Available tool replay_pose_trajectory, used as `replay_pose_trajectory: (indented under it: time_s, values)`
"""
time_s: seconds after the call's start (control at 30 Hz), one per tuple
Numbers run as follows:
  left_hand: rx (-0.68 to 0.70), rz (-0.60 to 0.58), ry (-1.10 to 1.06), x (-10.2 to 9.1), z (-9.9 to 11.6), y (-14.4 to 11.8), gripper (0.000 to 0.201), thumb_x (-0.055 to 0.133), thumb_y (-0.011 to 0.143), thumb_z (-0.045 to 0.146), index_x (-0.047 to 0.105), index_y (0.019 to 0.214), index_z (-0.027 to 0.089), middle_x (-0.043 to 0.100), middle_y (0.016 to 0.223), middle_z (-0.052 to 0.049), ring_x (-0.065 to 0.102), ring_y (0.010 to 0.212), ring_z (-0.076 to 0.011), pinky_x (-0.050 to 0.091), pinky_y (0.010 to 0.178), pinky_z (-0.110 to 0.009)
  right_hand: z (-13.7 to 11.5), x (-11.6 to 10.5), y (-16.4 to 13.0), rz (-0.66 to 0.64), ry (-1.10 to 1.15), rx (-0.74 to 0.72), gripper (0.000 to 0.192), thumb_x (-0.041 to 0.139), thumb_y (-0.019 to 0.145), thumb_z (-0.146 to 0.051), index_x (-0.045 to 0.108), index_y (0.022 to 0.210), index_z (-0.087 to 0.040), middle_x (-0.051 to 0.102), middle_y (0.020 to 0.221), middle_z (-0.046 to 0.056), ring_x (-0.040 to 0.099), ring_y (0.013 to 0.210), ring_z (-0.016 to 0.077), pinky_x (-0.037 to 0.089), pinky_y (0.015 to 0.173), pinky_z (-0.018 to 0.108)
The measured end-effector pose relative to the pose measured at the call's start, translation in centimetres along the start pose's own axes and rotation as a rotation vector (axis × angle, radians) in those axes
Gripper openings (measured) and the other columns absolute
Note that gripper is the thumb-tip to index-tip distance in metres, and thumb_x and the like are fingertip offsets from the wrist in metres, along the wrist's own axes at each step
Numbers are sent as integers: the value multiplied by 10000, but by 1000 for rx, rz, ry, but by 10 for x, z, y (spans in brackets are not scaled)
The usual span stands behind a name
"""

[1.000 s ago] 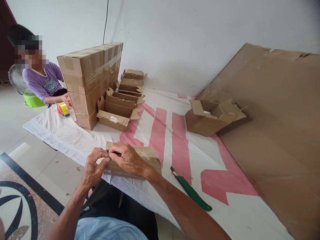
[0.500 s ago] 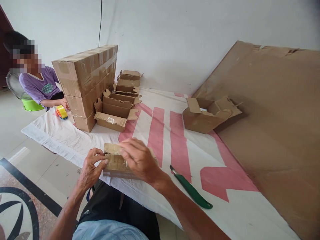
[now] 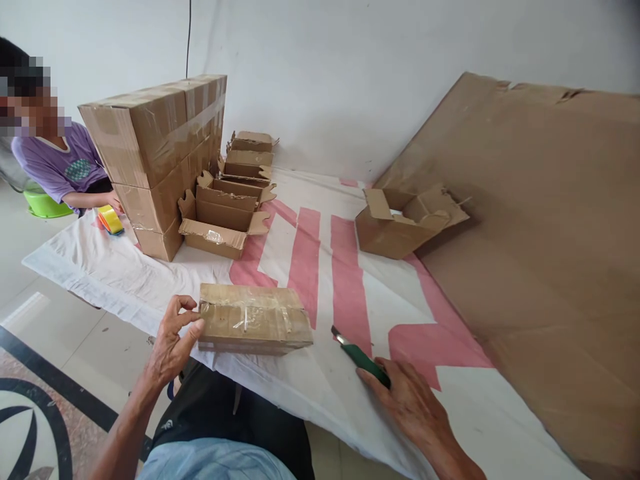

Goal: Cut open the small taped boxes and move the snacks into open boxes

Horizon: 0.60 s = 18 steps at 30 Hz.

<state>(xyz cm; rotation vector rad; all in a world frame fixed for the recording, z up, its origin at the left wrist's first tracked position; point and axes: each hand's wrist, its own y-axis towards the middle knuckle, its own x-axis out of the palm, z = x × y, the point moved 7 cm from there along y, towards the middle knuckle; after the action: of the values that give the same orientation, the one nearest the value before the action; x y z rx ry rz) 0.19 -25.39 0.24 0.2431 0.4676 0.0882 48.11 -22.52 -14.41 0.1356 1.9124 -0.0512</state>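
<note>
**Taped carton at the sheet's edge, cutter under the right hand**

Low centre of frame: a small taped cardboard box [image 3: 254,319] lies flat on a white sheet with broad pink markings [image 3: 320,267]; the markings look like parts of large letters, not readable from here. Clear tape crosses the box top; no print or label legible on it.

Left hand [image 3: 170,340], lower left: fingers loosely curled, thumb and fingertips pressed against the box's left end, steadying it, not wrapped round it.

Right hand [image 3: 407,403], lower right: laid over the rear of a green-handled utility knife [image 3: 357,353] lying on the sheet just right of the box; fingers cover the handle, but whether they are closed round it I cannot tell. Blade end points toward upper left.

Upper left: tall stack of taped cartons [image 3: 160,153], then a row of open small boxes [image 3: 223,217] running back toward the wall. A person in a purple shirt [image 3: 55,163] sits at far left beside a yellow tape roll [image 3: 110,219]. Centre right: another open box [image 3: 405,223] against a large leaning cardboard sheet [image 3: 540,253].
</note>
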Motion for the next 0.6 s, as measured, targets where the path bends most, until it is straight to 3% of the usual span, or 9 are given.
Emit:
replay_pose_trajectory:
  time_s: [0.17, 0.27, 0.33, 0.43, 0.53, 0.6]
  values:
    - [-97, -14, -98, -2, -16, 17, 358, 526, 1033, 418, 787, 935, 193, 540, 1386, -135, 557, 1301, -298, 458, 1151, -459, -13, -4, -5, -36, 90, -30, 428, 403, 905, -596, 657, 949, -255, 720, 964, 141, 706, 995, 373, 562, 792, 477]
    - [-94, -94, -91, 3, -18, 25, 283, 593, 991, 409, 801, 991, 218, 542, 1445, -136, 538, 1385, -321, 493, 1132, -463, -28, -23, 6, 17, 208, 28, 439, 412, 898, -596, 657, 994, -244, 730, 969, 129, 715, 922, 355, 555, 725, 452]
    - [-111, -135, -49, 5, -20, 27, 244, 641, 947, 375, 797, 1089, 252, 526, 1505, -124, 527, 1422, -327, 537, 1065, -441, -47, -41, 16, 20, 357, 52, 462, 427, 911, -615, 664, 1032, -238, 712, 850, 86, 696, 802, 310, 552, 691, 421]
    - [-125, -188, -5, 8, -22, 28, 378, 685, 845, 266, 765, 1213, 302, 497, 1578, -89, 523, 1448, -318, 562, 1005, -395, -102, -75, 27, -75, 563, -40, 516, 411, 982, -660, 691, 1020, -228, 586, 652, 13, 579, 618, 234, 509, 600, 364]
    - [-118, -207, 0, 11, -23, 28, 499, 692, 775, 212, 744, 1260, 315, 498, 1587, -72, 527, 1453, -312, 562, 990, -371, -181, -103, 27, -287, 657, -239, 503, 479, 1012, -658, 712, 1121, -226, 639, 730, 12, 574, 627, 196, 485, 587, 322]
    - [-128, -220, -9, 13, -22, 29, 523, 709, 759, 215, 739, 1272, 313, 491, 1596, -72, 549, 1431, -310, 560, 994, -375, -232, -118, 23, -398, 618, -435, 419, 536, 1018, -594, 737, 1075, -231, 709, 852, 36, 626, 735, 199, 499, 651, 314]
